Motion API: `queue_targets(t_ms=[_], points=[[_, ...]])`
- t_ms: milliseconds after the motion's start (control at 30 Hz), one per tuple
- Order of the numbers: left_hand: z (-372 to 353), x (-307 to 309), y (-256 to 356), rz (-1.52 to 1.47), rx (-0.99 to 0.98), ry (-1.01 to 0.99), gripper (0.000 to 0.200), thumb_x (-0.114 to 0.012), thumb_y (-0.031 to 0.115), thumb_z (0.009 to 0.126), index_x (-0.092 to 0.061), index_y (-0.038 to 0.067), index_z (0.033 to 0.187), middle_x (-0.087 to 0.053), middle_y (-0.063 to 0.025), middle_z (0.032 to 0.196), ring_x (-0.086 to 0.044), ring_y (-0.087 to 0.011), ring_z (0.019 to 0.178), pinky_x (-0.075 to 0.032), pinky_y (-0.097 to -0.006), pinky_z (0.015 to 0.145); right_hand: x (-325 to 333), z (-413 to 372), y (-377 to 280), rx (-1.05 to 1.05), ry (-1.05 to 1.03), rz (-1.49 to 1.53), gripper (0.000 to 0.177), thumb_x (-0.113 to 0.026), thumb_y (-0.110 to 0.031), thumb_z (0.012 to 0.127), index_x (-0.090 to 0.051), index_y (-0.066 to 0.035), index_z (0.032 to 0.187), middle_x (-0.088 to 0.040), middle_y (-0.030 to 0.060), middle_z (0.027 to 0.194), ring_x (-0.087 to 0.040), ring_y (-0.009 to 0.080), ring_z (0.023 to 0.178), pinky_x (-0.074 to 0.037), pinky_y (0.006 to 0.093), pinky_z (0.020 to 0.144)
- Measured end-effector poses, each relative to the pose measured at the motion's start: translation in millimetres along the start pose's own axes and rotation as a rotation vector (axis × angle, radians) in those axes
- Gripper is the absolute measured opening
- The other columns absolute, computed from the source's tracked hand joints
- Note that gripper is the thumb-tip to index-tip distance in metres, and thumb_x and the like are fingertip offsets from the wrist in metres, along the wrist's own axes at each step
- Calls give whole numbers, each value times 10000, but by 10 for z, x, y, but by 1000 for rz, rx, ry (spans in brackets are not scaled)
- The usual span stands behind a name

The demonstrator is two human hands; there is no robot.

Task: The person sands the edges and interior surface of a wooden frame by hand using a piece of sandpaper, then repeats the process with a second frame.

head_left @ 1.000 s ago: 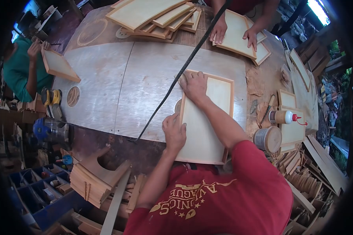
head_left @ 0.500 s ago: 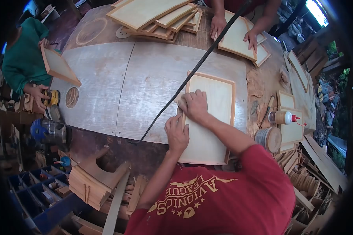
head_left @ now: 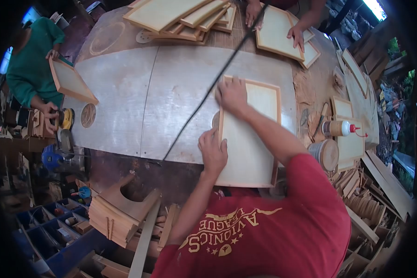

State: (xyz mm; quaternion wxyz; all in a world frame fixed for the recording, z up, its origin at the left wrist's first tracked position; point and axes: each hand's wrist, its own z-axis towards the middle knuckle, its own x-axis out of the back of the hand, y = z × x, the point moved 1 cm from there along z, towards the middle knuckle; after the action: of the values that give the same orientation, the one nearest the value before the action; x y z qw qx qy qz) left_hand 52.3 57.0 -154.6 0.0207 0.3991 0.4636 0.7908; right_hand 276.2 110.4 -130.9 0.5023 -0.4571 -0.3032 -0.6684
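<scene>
A shallow wooden tray [head_left: 248,139] with a pale panel and raised rim lies in front of me, at the near edge of the worktable. My left hand [head_left: 212,150] grips its left rim low down, thumb inside and fingers along the outer side. Farther up that same rim rests my right hand [head_left: 232,96], its fingers curled over the edge near the upper left corner. Whatever those fingers may hold is hidden beneath them. Just left of the rim, between the hands, a brownish round patch [head_left: 215,120] shows on the tabletop.
Similar trays are stacked [head_left: 167,16] at the back. A co-worker's hands rest on another tray [head_left: 278,34]; a person in green holds a tray [head_left: 72,81] beside a yellow sander [head_left: 67,119]. A black cable [head_left: 204,104] crosses the view. Right stand a glue bottle [head_left: 336,128] and tub [head_left: 326,154].
My right hand has slid up the left rim toward the tray's far corner, away from my left hand. My left hand stays on the lower rim. The view has shifted slightly.
</scene>
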Motion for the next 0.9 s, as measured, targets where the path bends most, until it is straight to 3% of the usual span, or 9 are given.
queue_targets(t_ms=[200,300,400,533,600,700,767,867,900], points=[[-85,126,2,-144,-18,157,549,-735,76,867,-532,-58,1360,-559,-245,1312,-491,-439,1226,-403,-521,1063,45,-62,-14,-64,52,-8,210,-625,-299,911,-713,-110,934,-710,121,881,-604,322,954,-421,479,882],[-667,479,23,-49,149,144,588,-767,117,871,-526,-49,1381,-560,-246,1334,-492,-415,1280,-401,-486,1100,21,-109,-43,-65,105,10,230,-625,-313,916,-717,-103,927,-708,117,870,-605,324,953,-424,479,887],[-1204,725,214,43,397,38,506,-759,168,919,-572,-58,1332,-645,-218,1233,-608,-338,1163,-486,-446,1009,-22,-154,-33,-98,136,14,241,-625,-320,916,-716,-97,931,-707,119,857,-603,327,949,-424,478,874],[-1379,496,172,-774,791,-210,366,-610,275,1068,-672,-58,1205,-752,-115,946,-712,-171,800,-585,-301,717,71,-256,-155,-151,64,52,235,-630,-313,910,-711,-97,952,-693,117,818,-594,326,912,-418,481,829],[-1418,443,80,-857,847,-251,419,-615,316,1068,-655,-65,1239,-755,-134,1021,-735,-188,876,-603,-304,763,202,-640,-406,-5,-109,24,244,-658,-339,903,-675,-106,973,-672,119,832,-570,327,884,-397,497,793],[-1412,397,93,-926,875,-227,408,-619,306,1066,-658,-69,1223,-754,-150,1037,-745,-203,899,-617,-311,781,389,-1353,-817,160,21,228,230,-738,-335,812,-660,-120,825,-629,97,764,-544,312,824,-387,476,751],[-1423,394,103,-930,868,-196,406,-622,302,1065,-658,-72,1218,-753,-152,1035,-746,-205,893,-620,-311,779,412,-1223,-736,226,45,198,233,-719,-340,833,-656,-116,812,-634,91,763,-541,312,821,-386,476,749],[-1442,351,107,-936,857,-174,440,-629,322,1064,-645,-80,1244,-756,-152,1049,-750,-202,896,-619,-306,781,293,-717,-403,67,161,141,243,-668,-330,883,-662,-93,833,-652,94,774,-548,318,832,-394,481,756],[-1441,338,107,-949,865,-163,442,-630,320,1064,-644,-83,1244,-756,-154,1047,-749,-203,895,-619,-307,781,310,-769,-437,89,86,124,248,-677,-337,877,-662,-93,835,-654,96,780,-550,318,835,-394,482,754]])
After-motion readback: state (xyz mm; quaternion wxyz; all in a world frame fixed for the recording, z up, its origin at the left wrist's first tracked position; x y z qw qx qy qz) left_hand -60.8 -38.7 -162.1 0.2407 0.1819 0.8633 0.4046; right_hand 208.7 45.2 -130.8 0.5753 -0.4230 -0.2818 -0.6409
